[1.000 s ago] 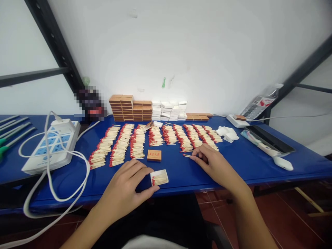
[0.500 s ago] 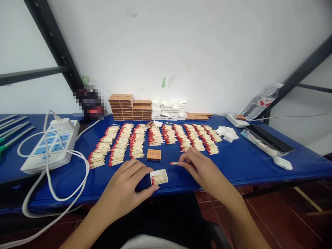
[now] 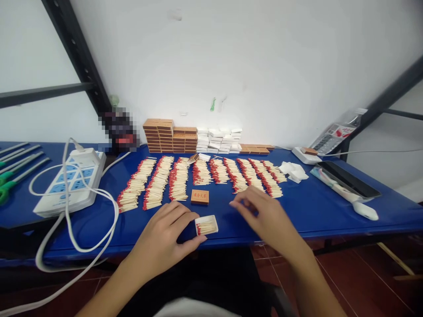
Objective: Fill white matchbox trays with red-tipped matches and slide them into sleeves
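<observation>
My left hand (image 3: 163, 240) rests on the blue table (image 3: 307, 211) near its front edge. Its thumb and fingers grip the left end of a small white matchbox tray (image 3: 207, 225) that holds a few red-tipped matches. My right hand (image 3: 264, 215) hovers just right of the tray with its fingertips pinched together, and I cannot see whether a match is between them. An orange matchbox sleeve (image 3: 200, 197) lies flat just behind the tray. Rows of red-tipped matches (image 3: 178, 180) stretch across the table beyond both hands.
Stacks of orange matchboxes (image 3: 170, 136) and white trays (image 3: 220, 140) line the wall. A white power strip (image 3: 71, 185) with looping cable lies at the left, with green-handled tools (image 3: 13, 169) beyond it. Loose white trays (image 3: 294, 171), a phone (image 3: 348, 179) and a plastic bottle (image 3: 333, 132) are at the right.
My right hand took a match from the rows and carried it left toward the tray. Now no match shows at its fingertips. My left hand stayed on the tray.
</observation>
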`<state>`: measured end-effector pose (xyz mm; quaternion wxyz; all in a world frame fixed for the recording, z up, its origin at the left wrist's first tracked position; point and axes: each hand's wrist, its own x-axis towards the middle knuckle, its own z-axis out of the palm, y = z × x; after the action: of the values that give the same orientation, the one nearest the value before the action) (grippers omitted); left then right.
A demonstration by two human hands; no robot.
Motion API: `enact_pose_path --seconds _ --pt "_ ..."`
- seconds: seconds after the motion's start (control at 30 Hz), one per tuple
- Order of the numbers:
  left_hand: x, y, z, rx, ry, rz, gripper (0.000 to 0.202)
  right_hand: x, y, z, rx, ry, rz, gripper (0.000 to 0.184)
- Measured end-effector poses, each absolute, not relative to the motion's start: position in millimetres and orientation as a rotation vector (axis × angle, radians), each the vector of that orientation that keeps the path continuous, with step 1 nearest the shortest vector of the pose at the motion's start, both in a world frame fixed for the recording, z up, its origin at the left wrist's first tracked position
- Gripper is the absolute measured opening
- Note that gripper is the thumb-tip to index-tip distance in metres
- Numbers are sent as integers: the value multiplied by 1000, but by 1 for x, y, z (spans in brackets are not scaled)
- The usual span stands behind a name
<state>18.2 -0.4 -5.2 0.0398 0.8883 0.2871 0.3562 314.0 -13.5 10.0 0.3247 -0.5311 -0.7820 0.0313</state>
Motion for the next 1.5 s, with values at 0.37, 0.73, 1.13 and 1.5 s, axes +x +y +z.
enact_pose_path --seconds 0.37,0.73,1.13,1.5 --pt "19 0 -4 2733 882 1116 23 359 9 -9 -1614 -2013 59 18" --pt "19 -1 -5 2731 886 1099 24 342 -6 5 -1538 -2071 122 18" --pt "18 -1 -5 2722 883 1071 24 253 -38 8 -1305 -2421 -188 16" --pt "19 -1 -5 2735 898 1119 28 328 -10 4 -1563 -2059 -75 22"
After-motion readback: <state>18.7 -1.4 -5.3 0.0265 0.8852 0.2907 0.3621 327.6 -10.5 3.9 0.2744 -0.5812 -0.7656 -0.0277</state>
